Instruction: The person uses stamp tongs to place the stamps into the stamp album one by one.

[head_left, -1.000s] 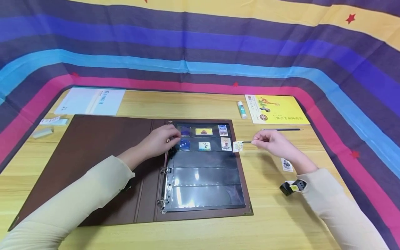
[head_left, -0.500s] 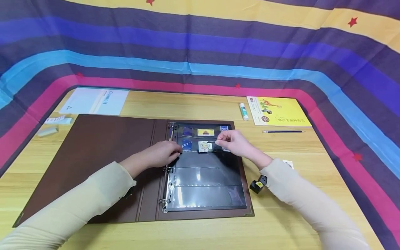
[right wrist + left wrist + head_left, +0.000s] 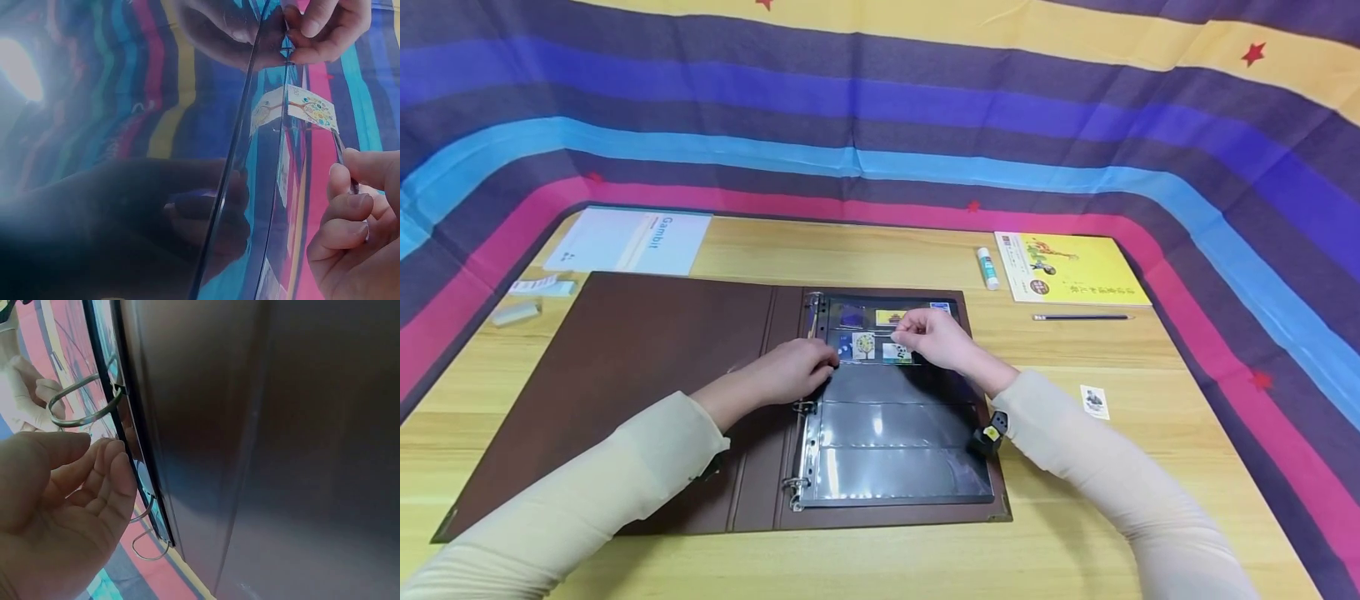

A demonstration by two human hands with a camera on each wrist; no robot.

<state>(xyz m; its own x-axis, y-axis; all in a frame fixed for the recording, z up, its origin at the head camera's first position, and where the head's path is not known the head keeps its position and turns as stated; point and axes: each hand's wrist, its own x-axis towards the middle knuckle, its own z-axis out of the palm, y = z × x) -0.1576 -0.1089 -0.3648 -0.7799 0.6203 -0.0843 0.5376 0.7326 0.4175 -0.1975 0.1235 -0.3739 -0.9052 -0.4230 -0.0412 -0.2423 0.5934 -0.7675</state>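
My right hand (image 3: 938,340) pinches thin tweezers (image 3: 339,145), whose tip holds a white stamp (image 3: 864,346) with a colourful tree. The stamp stands over the second row of the black stock page (image 3: 898,383), between a dark blue stamp (image 3: 845,345) and a panda stamp (image 3: 897,353). Stamps in the top row include a yellow one (image 3: 889,317). At the page's ring side, my left hand (image 3: 790,371) has its fingers bent, the fingertips by the page's edge. Whether they pinch the clear film is not plain, even in the left wrist view.
The brown binder (image 3: 677,400) lies spread out, its metal rings (image 3: 84,419) beside my left hand. On the right are a loose stamp (image 3: 1094,402), a pencil (image 3: 1082,317), a glue stick (image 3: 988,269) and a yellow book (image 3: 1075,271). An eraser (image 3: 517,313) and a pale booklet (image 3: 628,242) lie left.
My right hand has carried the tree stamp leftward from beside the binder to above the page's second row, beside the dark blue stamp. My left hand has slid slightly down the ring side.
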